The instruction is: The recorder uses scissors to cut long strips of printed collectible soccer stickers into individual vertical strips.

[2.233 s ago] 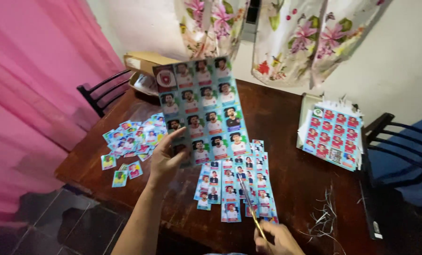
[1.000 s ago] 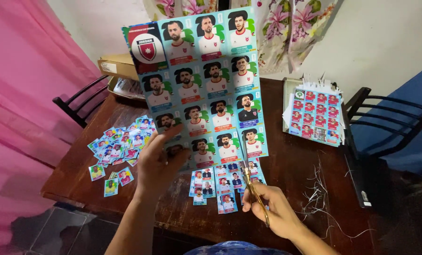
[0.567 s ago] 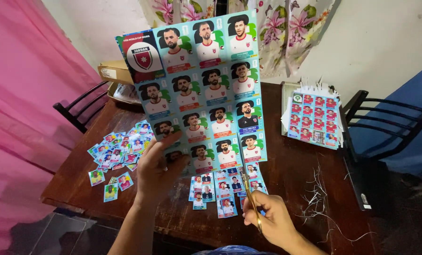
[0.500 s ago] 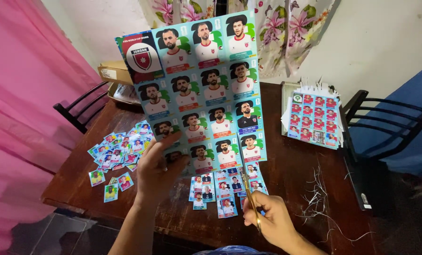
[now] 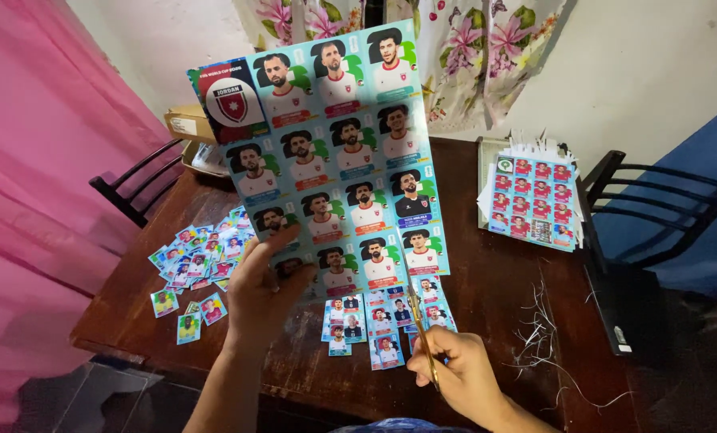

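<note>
I hold one large light-blue sticker sheet of portrait stickers (image 5: pixel 334 156) up in front of me, tilted, its lower left corner pinched in my left hand (image 5: pixel 262 285), whose grip is clamped on the sheet with the thumb on the front. The sheet carries four columns and five rows that I can count, with a crest sticker in the top left corner; the lowest left stickers are partly hidden by my fingers. My right hand (image 5: pixel 458 373) has its grip closed around one pair of slim scissors (image 5: pixel 418 333), blades pointing up at the bottom edge of the sheet, just touching it near the lower right.

On the dark brown wooden table (image 5: pixel 486 281) below the sheet lie two cut strips of blue stickers (image 5: pixel 386 317), side by side. To my left sits one loose pile of small cut stickers (image 5: pixel 202 252), too many and too overlapped to count, with three single stickers apart at its near edge. Far right, one stack of uncut sheets with red-shirted portraits (image 5: pixel 535 200) lies flat. Thin white paper trimmings (image 5: pixel 547 337) are scattered near the right edge. Two black chairs (image 5: pixel 655 200) stand at the table, one each side; a pink curtain (image 5: pixel 38 184) hangs on the left
</note>
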